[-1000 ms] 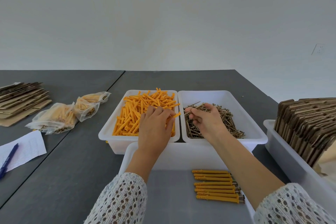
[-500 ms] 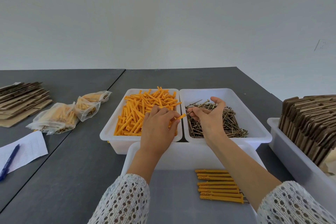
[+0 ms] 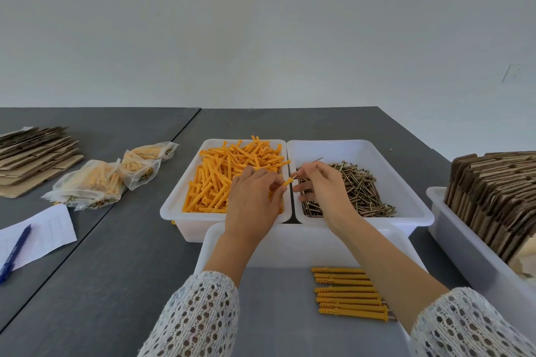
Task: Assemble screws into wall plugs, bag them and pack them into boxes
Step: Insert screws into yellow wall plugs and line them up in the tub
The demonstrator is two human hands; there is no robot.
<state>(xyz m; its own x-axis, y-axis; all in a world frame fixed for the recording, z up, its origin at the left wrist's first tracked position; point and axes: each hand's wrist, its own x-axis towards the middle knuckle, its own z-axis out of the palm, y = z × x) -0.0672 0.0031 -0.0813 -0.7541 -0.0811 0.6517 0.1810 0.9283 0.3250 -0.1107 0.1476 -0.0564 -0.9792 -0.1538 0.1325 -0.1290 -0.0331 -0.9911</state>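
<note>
My left hand (image 3: 255,197) pinches one orange wall plug (image 3: 287,182) over the gap between two white bins. My right hand (image 3: 322,185) pinches a screw (image 3: 311,161), its tip meeting the plug's end. The left bin (image 3: 174,206) holds loose orange plugs (image 3: 220,171); the right bin (image 3: 406,182) holds loose brass screws (image 3: 362,188). A near white tray (image 3: 290,238) carries a row of several assembled plugs (image 3: 348,294).
Several filled clear bags (image 3: 95,182) lie on the dark table at left, beside flat cardboard sheets (image 3: 32,153). A paper sheet (image 3: 40,235) and blue pen (image 3: 14,252) lie at the near left. A white bin of folded cardboard boxes (image 3: 493,200) stands right.
Both hands rose from their bins and came together; the plug and the screw now meet tip to tip between the bins.
</note>
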